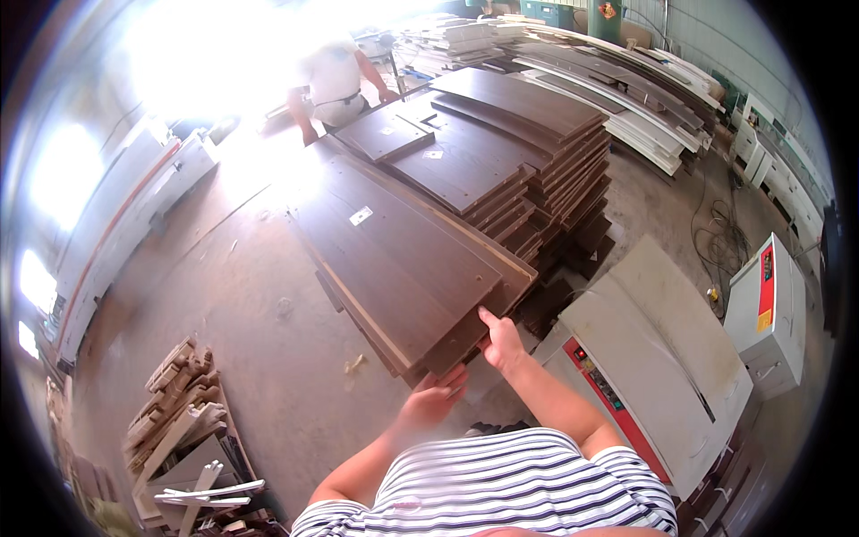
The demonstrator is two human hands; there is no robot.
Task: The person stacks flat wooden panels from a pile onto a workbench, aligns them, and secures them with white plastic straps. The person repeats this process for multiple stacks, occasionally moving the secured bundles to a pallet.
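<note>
A long dark-brown wood panel [394,259] with a small white label lies on top of a stack of similar panels, its near end toward me. My right hand [504,344] grips the right part of that near end, thumb on top and fingers out of sight. At the left corner of the same end, my left hand [434,396] is closed on the edge from below, its fingertips partly hidden. Beyond the panel's far end stands another person [335,85], arms lowered beside the stack; bright glare washes out that area.
Right of the panel rises a taller stack of brown panels [510,125]. A grey machine cabinet [653,340] with a red control strip stands close by my right arm. Scrap wood [183,421] is heaped at lower left. Cables [725,224] lie on the floor at right.
</note>
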